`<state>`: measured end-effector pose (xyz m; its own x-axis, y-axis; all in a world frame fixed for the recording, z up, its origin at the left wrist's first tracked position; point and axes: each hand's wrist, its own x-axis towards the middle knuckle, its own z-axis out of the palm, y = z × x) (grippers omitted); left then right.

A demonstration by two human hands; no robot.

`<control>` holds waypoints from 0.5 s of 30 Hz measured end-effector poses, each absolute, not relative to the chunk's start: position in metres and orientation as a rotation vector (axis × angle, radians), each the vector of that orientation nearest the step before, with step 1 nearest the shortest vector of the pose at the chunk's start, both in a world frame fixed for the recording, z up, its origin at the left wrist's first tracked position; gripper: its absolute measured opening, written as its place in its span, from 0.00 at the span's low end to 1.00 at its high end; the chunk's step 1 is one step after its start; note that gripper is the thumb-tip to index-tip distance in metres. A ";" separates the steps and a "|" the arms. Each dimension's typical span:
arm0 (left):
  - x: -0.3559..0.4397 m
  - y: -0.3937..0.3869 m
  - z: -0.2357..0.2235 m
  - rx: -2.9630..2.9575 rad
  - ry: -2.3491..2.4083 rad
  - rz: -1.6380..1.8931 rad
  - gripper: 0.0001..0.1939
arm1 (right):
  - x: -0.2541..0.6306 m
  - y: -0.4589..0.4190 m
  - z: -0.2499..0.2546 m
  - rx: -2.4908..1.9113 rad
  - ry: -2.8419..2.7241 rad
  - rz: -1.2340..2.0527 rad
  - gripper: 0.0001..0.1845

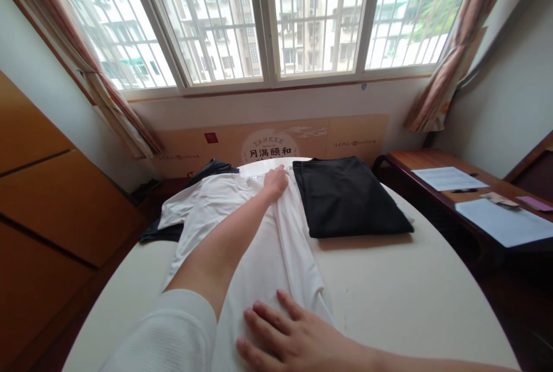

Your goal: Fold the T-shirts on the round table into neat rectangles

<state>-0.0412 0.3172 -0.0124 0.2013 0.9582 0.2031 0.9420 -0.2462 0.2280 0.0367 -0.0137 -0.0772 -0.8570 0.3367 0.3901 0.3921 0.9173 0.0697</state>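
Observation:
A white cloth garment (242,245) lies spread on a round white tabletop (389,297), with a sleeve reaching out to the left. My left hand (275,183) is at its far end, with the fingers curled and apparently gripping a fold of the cloth. My right hand (294,337) is near the garment's front end, flat on the cloth with its fingers spread. To the right lies a folded black garment (348,198). Another dark garment (162,232) shows from under the white one at the left.
On the right stands a wooden desk (436,167) with papers and a pen. Wooden cabinet doors (52,199) fill the left side. Behind the table is a printed board (270,144), below a barred window (268,21) with curtains at both ends.

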 end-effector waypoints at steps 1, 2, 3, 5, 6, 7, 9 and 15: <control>-0.040 0.307 -0.012 2.415 1.887 0.464 0.21 | 0.038 -0.014 -0.070 -0.520 -2.722 -0.158 0.27; -0.040 0.296 -0.011 2.439 1.875 0.470 0.22 | 0.041 -0.013 -0.059 -0.504 -2.740 -0.089 0.27; -0.041 0.282 -0.009 2.471 1.852 0.492 0.21 | 0.046 -0.013 -0.046 -0.493 -2.750 0.006 0.26; -0.046 0.247 -0.005 2.553 1.764 0.580 0.18 | 0.062 -0.010 -0.016 -0.550 -2.717 0.249 0.22; -0.051 0.227 -0.002 2.593 1.701 0.631 0.15 | 0.072 -0.008 0.000 -0.637 -2.655 0.390 0.19; -0.058 0.205 0.001 2.617 1.645 0.667 0.11 | 0.084 -0.003 0.015 -0.802 -2.555 0.498 0.15; -0.074 0.156 0.006 2.584 1.604 0.706 0.05 | 0.108 0.009 0.036 -1.050 -2.342 0.572 0.16; -0.107 0.004 0.000 2.901 0.779 0.561 0.06 | 0.141 0.047 0.029 -1.318 -2.207 0.563 0.11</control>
